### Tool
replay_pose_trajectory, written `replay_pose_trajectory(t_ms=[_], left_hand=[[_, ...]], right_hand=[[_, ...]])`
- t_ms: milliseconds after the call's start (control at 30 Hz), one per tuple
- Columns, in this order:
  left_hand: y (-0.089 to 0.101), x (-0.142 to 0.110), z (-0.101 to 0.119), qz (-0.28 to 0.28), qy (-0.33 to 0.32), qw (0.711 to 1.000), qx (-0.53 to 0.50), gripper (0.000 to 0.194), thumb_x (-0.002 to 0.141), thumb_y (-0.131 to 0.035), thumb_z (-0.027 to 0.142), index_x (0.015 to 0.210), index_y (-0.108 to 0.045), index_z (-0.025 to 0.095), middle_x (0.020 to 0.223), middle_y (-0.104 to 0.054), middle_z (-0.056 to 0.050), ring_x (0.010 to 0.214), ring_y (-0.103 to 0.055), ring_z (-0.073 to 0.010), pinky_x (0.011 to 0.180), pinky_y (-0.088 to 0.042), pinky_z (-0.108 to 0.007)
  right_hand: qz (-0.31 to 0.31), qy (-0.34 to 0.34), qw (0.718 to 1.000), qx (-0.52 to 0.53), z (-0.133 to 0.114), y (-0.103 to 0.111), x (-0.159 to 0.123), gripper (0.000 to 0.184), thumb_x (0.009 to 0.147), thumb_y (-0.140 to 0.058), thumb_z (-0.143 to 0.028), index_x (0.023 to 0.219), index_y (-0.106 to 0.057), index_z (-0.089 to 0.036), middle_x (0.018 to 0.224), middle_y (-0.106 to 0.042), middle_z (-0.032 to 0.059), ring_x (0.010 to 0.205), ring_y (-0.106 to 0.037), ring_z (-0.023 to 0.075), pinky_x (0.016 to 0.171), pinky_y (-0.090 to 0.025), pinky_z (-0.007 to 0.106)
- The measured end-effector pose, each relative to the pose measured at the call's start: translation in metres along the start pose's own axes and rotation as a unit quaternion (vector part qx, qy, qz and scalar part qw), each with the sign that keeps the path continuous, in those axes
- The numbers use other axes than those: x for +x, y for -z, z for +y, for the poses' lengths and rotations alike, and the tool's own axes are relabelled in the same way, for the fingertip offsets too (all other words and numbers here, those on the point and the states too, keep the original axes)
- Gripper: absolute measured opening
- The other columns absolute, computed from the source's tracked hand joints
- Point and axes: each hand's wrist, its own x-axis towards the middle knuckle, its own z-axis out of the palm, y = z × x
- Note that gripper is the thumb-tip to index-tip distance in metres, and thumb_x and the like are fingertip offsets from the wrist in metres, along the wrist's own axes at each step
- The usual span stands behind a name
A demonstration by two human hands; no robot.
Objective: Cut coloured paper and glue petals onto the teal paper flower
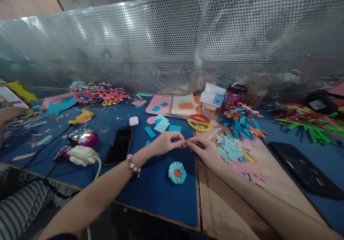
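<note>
My left hand (168,141) and my right hand (202,148) meet fingertip to fingertip over the blue table. Between them they pinch a small piece of orange paper (187,140), mostly covered by the fingers. Below the hands a light-blue paper flower (177,172) with an orange centre lies flat on the table. Just beyond the fingers are scissors (200,121) with one orange and one yellow handle loop. Blue paper pieces (162,124) lie behind my left hand, and a heap of pale-blue paper scraps (229,147) lies beside my right hand.
A phone (119,145), an earbud case (133,121), a yellow glue gun (82,116) and a power strip (82,154) with cords lie to the left. Paper-strip bundles (239,121) and a black tray (303,168) are rightward. Another person's hand (10,116) shows far left. A perforated metal panel (166,43) stands behind.
</note>
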Motion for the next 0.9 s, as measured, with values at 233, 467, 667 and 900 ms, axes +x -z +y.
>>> replay_pose_trajectory(t_ms=[233,467,667,900], left_hand=[[-0.0002,0.0004,0.0026,0.000,0.009,1.000,0.002,0.021,0.086,-0.049,0.034,0.086,-0.060,0.016,0.085,-0.068,-0.004,0.081,-0.063,-0.0149,0.074,-0.047,-0.026],[0.0001,0.0010,0.0031,-0.006,0.021,1.000,-0.007,0.023,0.086,-0.048,0.035,0.086,-0.061,0.016,0.087,-0.068,-0.005,0.082,-0.063,-0.0158,0.074,-0.048,-0.027],[0.0012,0.0006,0.0038,-0.014,0.027,0.999,-0.012,0.022,0.086,-0.048,0.034,0.089,-0.061,0.016,0.088,-0.068,-0.005,0.083,-0.063,-0.0154,0.074,-0.048,-0.026],[0.0019,0.0013,0.0002,-0.009,0.018,1.000,0.008,0.022,0.087,-0.047,0.032,0.086,-0.062,0.016,0.084,-0.068,-0.004,0.079,-0.062,-0.0147,0.071,-0.046,-0.025]], right_hand=[[0.004,-0.010,1.000,0.013,0.0006,-0.0005,0.0001,0.022,0.078,-0.059,-0.039,0.085,-0.067,-0.019,0.077,-0.069,0.0021,0.069,-0.061,0.0141,0.063,-0.048,0.025],[0.006,-0.011,1.000,0.002,-0.0033,0.0008,0.0000,0.023,0.078,-0.059,-0.039,0.084,-0.069,-0.019,0.077,-0.070,0.0027,0.068,-0.061,0.0144,0.063,-0.048,0.026],[0.018,-0.017,1.000,0.001,-0.0064,0.0013,0.0010,0.021,0.076,-0.061,-0.038,0.080,-0.070,-0.019,0.073,-0.069,0.0021,0.064,-0.059,0.0137,0.062,-0.047,0.026],[-0.002,-0.028,0.999,0.037,0.0006,-0.0007,0.0029,0.023,0.075,-0.063,-0.037,0.087,-0.068,-0.018,0.079,-0.069,0.0030,0.066,-0.060,0.0128,0.061,-0.047,0.025]])
